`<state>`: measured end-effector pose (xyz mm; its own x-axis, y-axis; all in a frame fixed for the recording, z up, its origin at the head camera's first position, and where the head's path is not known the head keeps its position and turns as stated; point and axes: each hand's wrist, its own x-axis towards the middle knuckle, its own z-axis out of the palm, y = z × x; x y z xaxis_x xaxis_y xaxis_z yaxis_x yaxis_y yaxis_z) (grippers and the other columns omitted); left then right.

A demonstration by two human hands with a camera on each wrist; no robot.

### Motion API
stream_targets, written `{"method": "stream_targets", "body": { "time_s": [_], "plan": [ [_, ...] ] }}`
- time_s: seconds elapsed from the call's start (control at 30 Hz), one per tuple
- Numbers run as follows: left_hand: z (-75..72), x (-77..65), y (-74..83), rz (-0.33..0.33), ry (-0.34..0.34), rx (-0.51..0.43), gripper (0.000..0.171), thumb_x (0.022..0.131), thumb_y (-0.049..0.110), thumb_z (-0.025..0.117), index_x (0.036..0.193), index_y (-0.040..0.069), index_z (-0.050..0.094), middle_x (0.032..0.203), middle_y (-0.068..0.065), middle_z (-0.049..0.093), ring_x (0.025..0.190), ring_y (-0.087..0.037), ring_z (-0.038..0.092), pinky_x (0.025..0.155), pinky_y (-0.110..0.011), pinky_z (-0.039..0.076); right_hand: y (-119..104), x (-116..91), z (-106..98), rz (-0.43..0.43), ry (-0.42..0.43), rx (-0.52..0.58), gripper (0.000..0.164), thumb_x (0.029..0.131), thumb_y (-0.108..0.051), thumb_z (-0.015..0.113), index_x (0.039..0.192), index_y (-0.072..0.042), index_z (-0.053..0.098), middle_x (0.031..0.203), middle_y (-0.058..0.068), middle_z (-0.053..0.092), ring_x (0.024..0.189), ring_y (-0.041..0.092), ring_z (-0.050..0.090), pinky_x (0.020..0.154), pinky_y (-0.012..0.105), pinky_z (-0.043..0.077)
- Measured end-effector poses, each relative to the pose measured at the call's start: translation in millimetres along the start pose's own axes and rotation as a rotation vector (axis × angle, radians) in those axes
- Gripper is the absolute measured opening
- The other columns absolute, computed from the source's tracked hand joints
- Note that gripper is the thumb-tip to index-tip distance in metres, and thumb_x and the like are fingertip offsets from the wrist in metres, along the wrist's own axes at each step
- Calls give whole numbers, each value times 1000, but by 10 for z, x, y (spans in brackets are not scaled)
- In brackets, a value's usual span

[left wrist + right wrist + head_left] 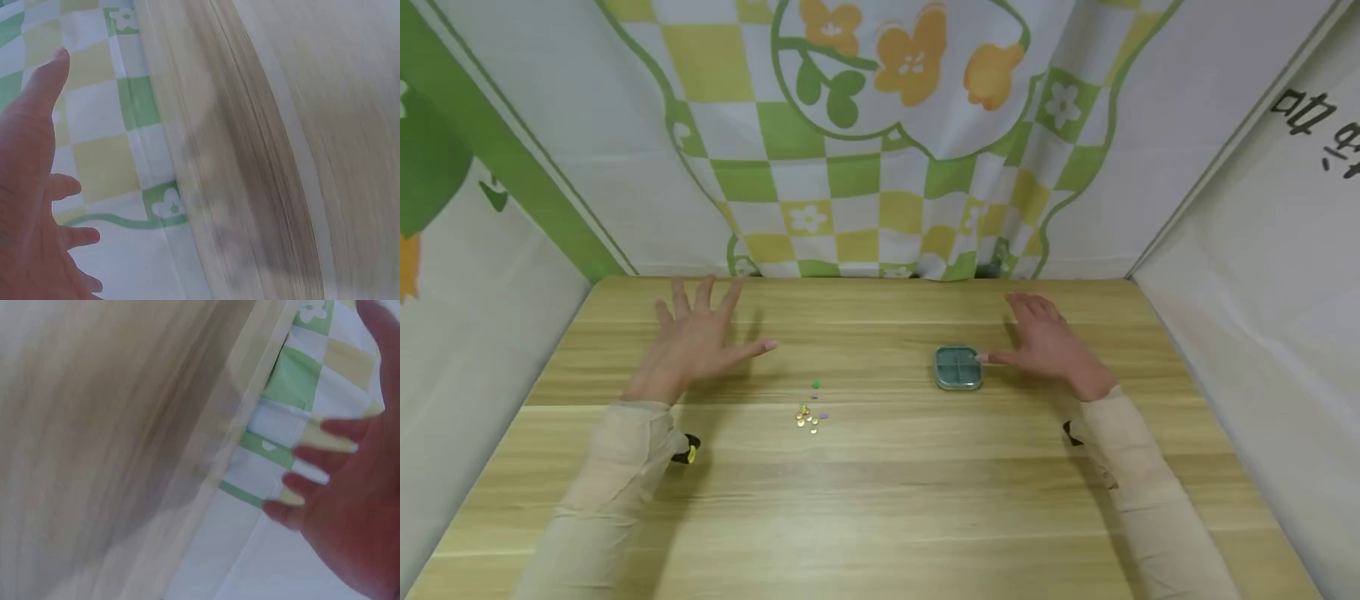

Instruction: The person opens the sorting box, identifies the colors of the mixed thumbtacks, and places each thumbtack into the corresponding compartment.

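My left hand (695, 342) hovers over the left side of the table with its fingers spread and nothing in it. To its right lies a small group of gold-coloured round pieces (808, 420), along with a green piece (816, 385) and purple bits (823, 415). My right hand (1047, 337) is stretched out on the other side, also holding nothing. Its thumb tip overlaps the right edge of a small teal box (958, 367) with a divided inside and a clear rim. In the wrist views, the left hand (31, 187) and right hand (356, 494) both have extended fingers.
The wood-grain table (880, 517) reaches back to a checked green, yellow and white curtain (857, 183). White fabric walls stand at the left (482, 333) and right (1262, 275). Dark straps with small devices (687, 450) sit at both wrists.
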<state>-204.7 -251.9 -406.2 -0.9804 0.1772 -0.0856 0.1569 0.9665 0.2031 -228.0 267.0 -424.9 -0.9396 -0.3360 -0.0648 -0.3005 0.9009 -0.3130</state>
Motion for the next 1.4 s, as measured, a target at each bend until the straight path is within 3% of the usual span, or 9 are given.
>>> {"method": "stream_targets", "body": {
  "time_s": [0.13, 0.27, 0.4, 0.5, 0.6, 0.93, 1.23, 1.4],
  "plan": [
    [-4, 12, 58, 25, 15, -41, 118, 86, 90, 47, 170, 22, -1, 172, -33, 4, 151, -69, -14, 114, -88, 3, -38, 9, 46, -103, -69, 69, 122, 77, -55, 90, 162, 6, 26, 162, 30, 40, 151, 52, 33, 125, 66, 27],
    [30, 28, 158, 69, 32, -81, 117, 90, 85, 51, 168, 8, 13, 170, -31, 19, 156, -64, -1, 120, -82, 10, -98, 12, 80, -168, -84, 108, 119, 72, -46, 96, 157, 9, 34, 144, 30, 57, 137, 48, 50, 118, 62, 39],
    [104, 34, 244, 113, 41, -103, 110, 94, 77, 55, 164, -1, 21, 165, -32, 29, 156, -59, 11, 123, -77, 15, -164, 12, 98, -186, -109, 101, 113, 69, -42, 98, 153, 8, 42, 135, 28, 61, 131, 47, 53, 121, 64, 34],
    [152, 53, 308, 149, 50, -110, 107, 96, 72, 56, 165, 0, 19, 166, -30, 31, 156, -58, 15, 123, -75, 18, -208, 15, 123, -176, -130, 90, 111, 69, -43, 98, 153, 6, 44, 138, 27, 59, 135, 48, 51, 123, 64, 32],
    [185, 78, 376, 182, 54, -104, 105, 97, 68, 58, 166, 1, 17, 166, -29, 32, 155, -57, 18, 124, -74, 20, -253, 28, 159, -180, -129, 92, 110, 69, -43, 98, 153, 4, 45, 143, 27, 57, 137, 47, 50, 120, 62, 38],
    [287, 107, 668, 241, 5, -155, 96, 99, 61, 61, 167, 6, 19, 161, -29, 41, 152, -52, 32, 122, -69, 30, -349, 36, 255, -178, -142, 119, 87, 73, -39, 96, 143, -6, 58, 135, 24, 54, 124, 41, 50, 104, 58, 49],
    [314, 136, 947, 302, -16, -171, 87, 103, 57, 57, 166, 6, 24, 163, -26, 40, 152, -49, 36, 124, -65, 31, -342, 6, 274, -189, -107, 149, 77, 74, -35, 93, 135, -3, 60, 135, 24, 57, 127, 45, 49, 106, 59, 47],
    [267, 189, 1100, 345, -5, -163, 77, 106, 52, 56, 162, 5, 33, 160, -25, 47, 148, -46, 44, 124, -60, 35, -336, -2, 282, -183, -95, 214, 77, 74, -34, 91, 135, 0, 60, 132, 22, 63, 121, 40, 57, 102, 54, 50]
  ]
}}
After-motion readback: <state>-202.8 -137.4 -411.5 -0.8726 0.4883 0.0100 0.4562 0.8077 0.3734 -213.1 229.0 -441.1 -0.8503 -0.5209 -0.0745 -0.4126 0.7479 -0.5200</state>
